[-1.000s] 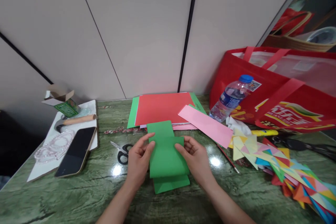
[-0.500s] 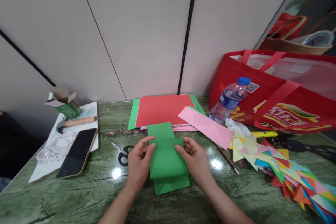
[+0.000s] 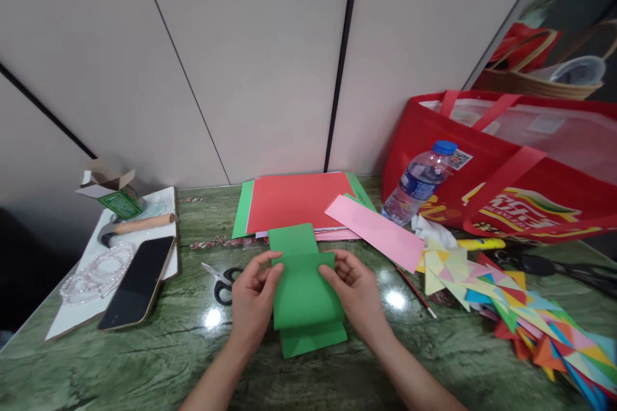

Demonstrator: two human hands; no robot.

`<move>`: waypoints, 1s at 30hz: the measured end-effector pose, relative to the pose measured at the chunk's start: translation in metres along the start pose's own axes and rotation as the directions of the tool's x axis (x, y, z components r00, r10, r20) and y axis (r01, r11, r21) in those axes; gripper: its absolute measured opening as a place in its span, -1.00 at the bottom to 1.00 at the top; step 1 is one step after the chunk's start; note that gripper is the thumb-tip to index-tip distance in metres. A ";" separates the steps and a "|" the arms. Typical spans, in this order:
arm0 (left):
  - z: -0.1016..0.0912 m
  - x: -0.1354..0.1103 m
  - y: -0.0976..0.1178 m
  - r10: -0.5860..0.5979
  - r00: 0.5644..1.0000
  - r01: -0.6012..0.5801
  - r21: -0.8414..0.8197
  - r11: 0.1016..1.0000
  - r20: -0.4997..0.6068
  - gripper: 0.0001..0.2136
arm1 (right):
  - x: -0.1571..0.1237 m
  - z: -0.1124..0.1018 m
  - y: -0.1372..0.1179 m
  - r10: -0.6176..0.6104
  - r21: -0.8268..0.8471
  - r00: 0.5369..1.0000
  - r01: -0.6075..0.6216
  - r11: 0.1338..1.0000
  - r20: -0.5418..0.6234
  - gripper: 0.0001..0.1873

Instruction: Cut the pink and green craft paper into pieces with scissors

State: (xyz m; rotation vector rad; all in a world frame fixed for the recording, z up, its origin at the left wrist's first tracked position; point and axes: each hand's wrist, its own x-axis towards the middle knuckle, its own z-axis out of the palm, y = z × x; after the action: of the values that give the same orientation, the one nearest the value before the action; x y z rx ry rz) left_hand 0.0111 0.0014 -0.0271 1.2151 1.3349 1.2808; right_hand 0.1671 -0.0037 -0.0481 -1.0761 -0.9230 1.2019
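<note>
Both hands pinch the upper corners of a piece of green paper [image 3: 307, 298], which curves down toward me. My left hand [image 3: 254, 292] grips its left corner between thumb and fingers, and my right hand [image 3: 357, 289] grips the right corner the same way. Under it another green piece [image 3: 313, 341] shows at the near side; whether the two are joined I cannot tell. Beyond my fingers lies a green strip [image 3: 292, 239], partly covered by the held paper. Scissors [image 3: 222, 286] with black handles rest just left of my left hand. A pink paper strip [image 3: 376, 231] lies beyond my right hand.
Stacked coloured sheets [image 3: 299, 202] lie against the wall. A phone [image 3: 138, 282], bead strings [image 3: 99, 273], a wooden-handled tool [image 3: 144, 225] and a small box [image 3: 120, 202] are at left. A water bottle [image 3: 417, 186], red bag [image 3: 501, 167] and folded paper pieces [image 3: 535, 318] occupy the right.
The view has shifted very slightly, so everything sits a little further left. My hands keep the same hold on the green paper.
</note>
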 end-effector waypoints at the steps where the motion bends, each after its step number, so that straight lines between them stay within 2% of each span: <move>1: 0.000 0.000 -0.001 -0.005 1.000 0.005 -0.006 1.000 0.004 -0.74 | 0.000 0.000 0.000 0.000 0.007 1.000 0.000 1.000 0.002 -0.75; 18: -0.002 0.003 -0.009 -0.094 0.995 0.096 -0.091 0.991 0.016 -0.67 | 0.001 0.001 0.001 -0.026 -0.012 1.000 0.026 1.000 -0.012 -0.75; 30: -0.002 0.002 -0.006 -0.101 0.994 0.105 -0.095 0.990 0.040 -0.65 | 0.002 -0.001 -0.001 -0.002 -0.019 1.000 0.002 1.000 0.024 -0.78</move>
State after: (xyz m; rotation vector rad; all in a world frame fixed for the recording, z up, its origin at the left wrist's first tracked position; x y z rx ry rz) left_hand 0.0085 0.0034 -0.0326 1.0827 1.2784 1.2314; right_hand 0.1684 -0.0021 -0.0470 -1.0776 -0.9551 1.2089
